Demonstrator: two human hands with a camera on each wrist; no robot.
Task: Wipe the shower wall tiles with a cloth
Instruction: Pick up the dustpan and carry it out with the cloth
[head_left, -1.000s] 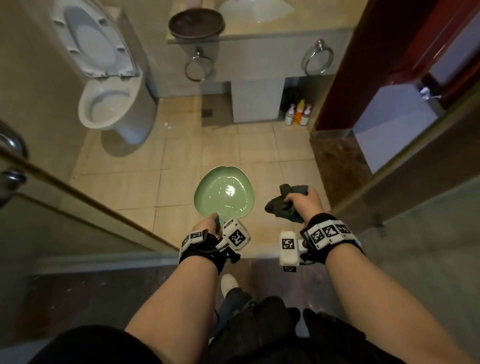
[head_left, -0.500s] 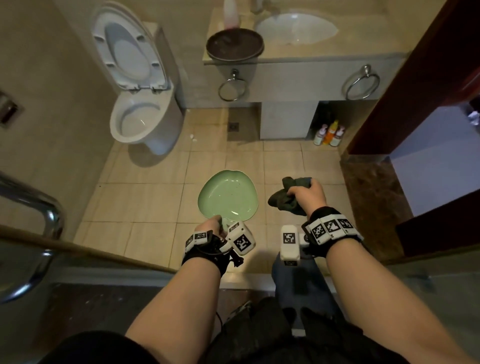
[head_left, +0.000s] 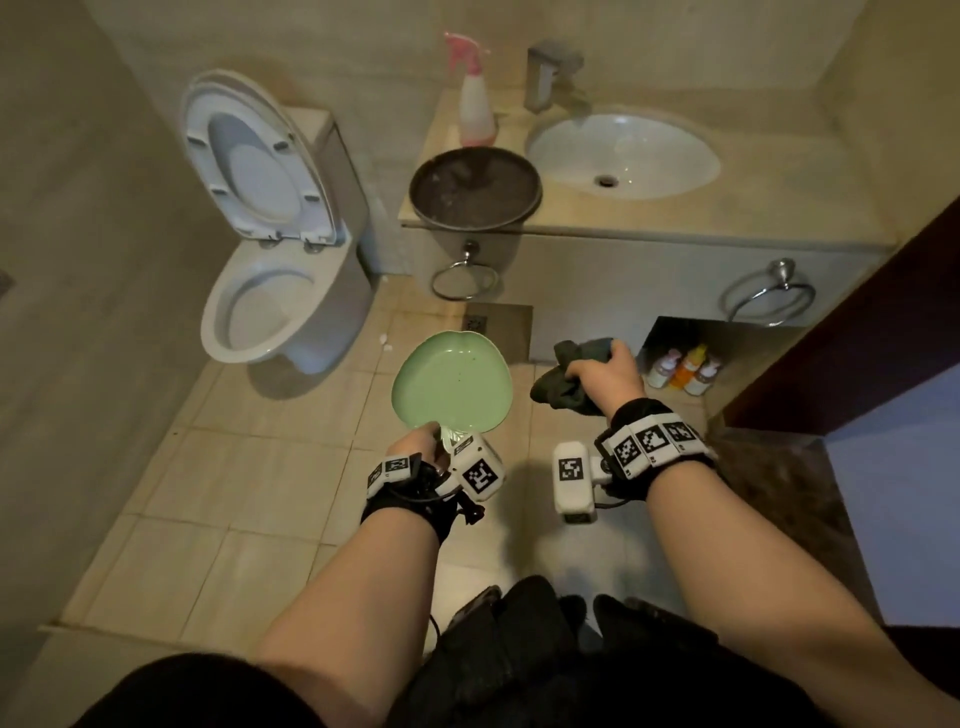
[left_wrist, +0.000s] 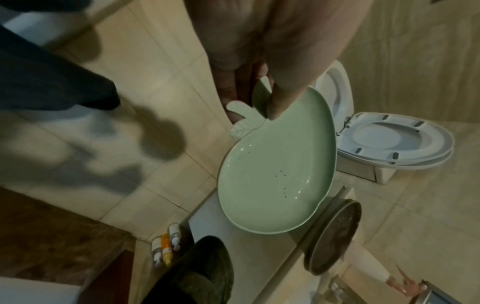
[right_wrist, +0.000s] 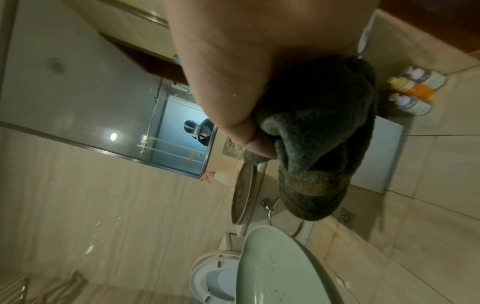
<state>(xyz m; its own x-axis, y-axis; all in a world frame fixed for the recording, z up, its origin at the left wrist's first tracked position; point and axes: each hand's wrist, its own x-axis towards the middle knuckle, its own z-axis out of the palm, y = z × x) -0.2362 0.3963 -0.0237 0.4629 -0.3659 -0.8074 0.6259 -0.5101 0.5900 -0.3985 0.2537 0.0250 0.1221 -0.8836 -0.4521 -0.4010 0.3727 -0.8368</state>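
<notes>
My right hand (head_left: 602, 374) grips a bunched dark green cloth (head_left: 563, 382), held in the air over the floor tiles; the right wrist view shows the cloth (right_wrist: 319, 131) wrapped in the curled fingers (right_wrist: 257, 144). My left hand (head_left: 418, 441) pinches the leaf-shaped handle of a pale green apple-shaped plate (head_left: 452, 384), held roughly level in front of me. In the left wrist view the thumb lies on the plate's (left_wrist: 278, 176) rim near the handle. The two hands are side by side and apart. No shower wall is in view.
A toilet (head_left: 270, 312) with its lid up stands at the left. Ahead is a vanity counter (head_left: 675, 213) with a sink (head_left: 623, 156), a dark round tray (head_left: 475, 187) and a pink spray bottle (head_left: 475, 104). Three bottles (head_left: 685, 371) stand on the floor under it. A dark door (head_left: 852, 338) is at the right.
The view has moved forward out of the glass shower enclosure toward the vanity. Both hands keep their holds and have advanced with the body; the glass door and handle have left the view.
</notes>
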